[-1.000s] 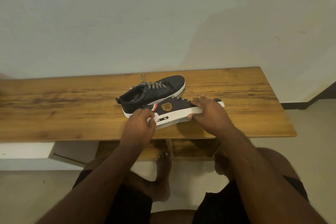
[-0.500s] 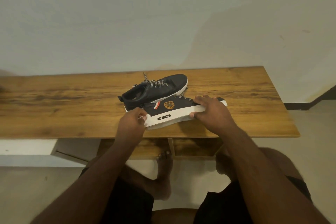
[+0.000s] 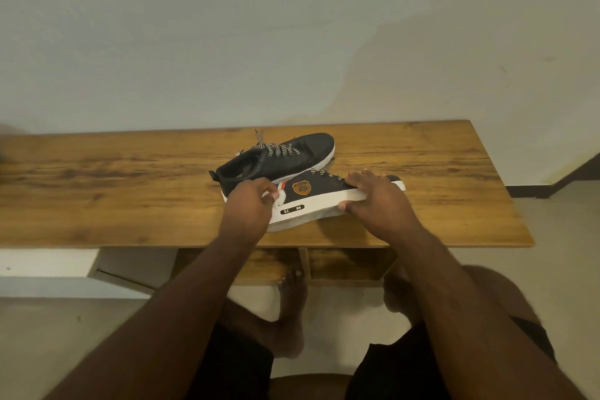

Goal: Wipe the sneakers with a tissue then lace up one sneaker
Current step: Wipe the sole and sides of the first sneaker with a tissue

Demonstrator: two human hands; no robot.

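Note:
Two dark sneakers with white soles lie on the wooden table [image 3: 97, 191]. The near sneaker [image 3: 319, 193] is tipped on its side, sole edge toward me, with an orange badge and a "21 86" label. My right hand [image 3: 376, 201] grips its toe end, fingers over the upper and thumb under the sole. My left hand [image 3: 248, 208] pinches a small white tissue [image 3: 279, 198] against the heel side of that sneaker. The far sneaker [image 3: 276, 159] stands upright behind it, its checkered laces loose.
The table stands against a pale wall. Its front edge runs just below the sneakers. An open shelf sits under the top, and my bare feet and knees are below it. A dark skirting strip shows at far right.
My left hand has slid the tissue from the heel's sole edge up onto the side of the near sneaker. My right hand keeps its grip on the toe.

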